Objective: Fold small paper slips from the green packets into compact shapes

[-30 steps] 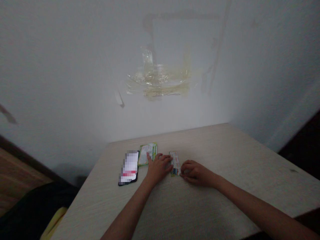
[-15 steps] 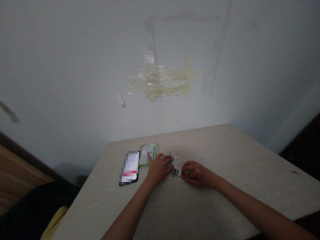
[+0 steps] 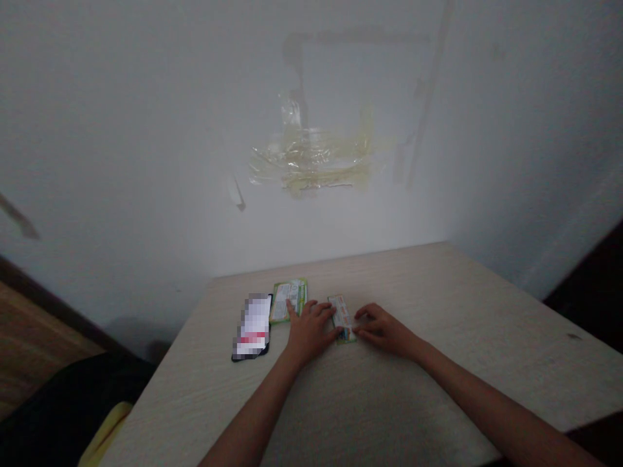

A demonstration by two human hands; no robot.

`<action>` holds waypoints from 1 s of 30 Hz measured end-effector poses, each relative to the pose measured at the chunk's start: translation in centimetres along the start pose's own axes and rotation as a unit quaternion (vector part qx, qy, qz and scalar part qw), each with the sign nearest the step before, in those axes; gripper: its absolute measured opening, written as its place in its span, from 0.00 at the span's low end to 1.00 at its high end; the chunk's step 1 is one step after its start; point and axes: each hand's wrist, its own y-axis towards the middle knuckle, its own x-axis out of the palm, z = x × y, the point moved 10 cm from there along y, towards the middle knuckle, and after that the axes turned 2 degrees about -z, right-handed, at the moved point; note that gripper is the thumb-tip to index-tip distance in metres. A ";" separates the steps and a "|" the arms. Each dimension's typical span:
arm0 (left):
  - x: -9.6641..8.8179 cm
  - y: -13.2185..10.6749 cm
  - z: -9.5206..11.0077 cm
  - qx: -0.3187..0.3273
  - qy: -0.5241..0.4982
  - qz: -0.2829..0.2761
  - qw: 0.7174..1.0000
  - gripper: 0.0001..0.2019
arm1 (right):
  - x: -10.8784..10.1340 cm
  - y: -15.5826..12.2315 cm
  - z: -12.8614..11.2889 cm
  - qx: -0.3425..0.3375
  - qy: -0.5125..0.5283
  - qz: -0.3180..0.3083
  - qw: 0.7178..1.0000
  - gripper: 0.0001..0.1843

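Observation:
A small printed packet [image 3: 341, 317] lies on the pale wooden table [image 3: 438, 305] between my two hands. My left hand [image 3: 308, 331] rests palm down with fingers spread, its fingertips on the packet's left edge and its thumb at a green packet [image 3: 288, 299]. My right hand [image 3: 382, 330] has curled fingers that press the small packet's right edge and lower corner. Both forearms reach in from the bottom of the view.
A phone [image 3: 252, 325] with a lit screen lies left of the green packet. The table stands against a white wall with old tape remnants [image 3: 311, 159]. A dark bag or seat [image 3: 58, 415] sits at the lower left.
My right hand slid slightly up and left along the small packet's edge, and the packet tilted a little. My left hand stayed put.

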 end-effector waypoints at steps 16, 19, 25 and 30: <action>0.8 -0.4 0.1 -0.015 -0.003 -0.025 1.000 0.32 | 0.0 0.1 0.5 0.006 -0.034 0.019 0.999 0.10; 0.8 -0.5 0.3 -0.007 -0.002 -0.025 1.000 0.32 | 0.0 0.3 0.8 0.012 -0.060 0.029 0.998 0.09; 0.9 -0.4 0.4 -0.001 0.013 -0.030 0.999 0.30 | -0.1 0.6 1.0 0.015 -0.106 0.035 0.994 0.10; 1.2 -0.3 0.3 -0.002 0.021 -0.039 0.999 0.30 | 0.0 1.2 1.8 0.043 -0.146 0.028 0.988 0.11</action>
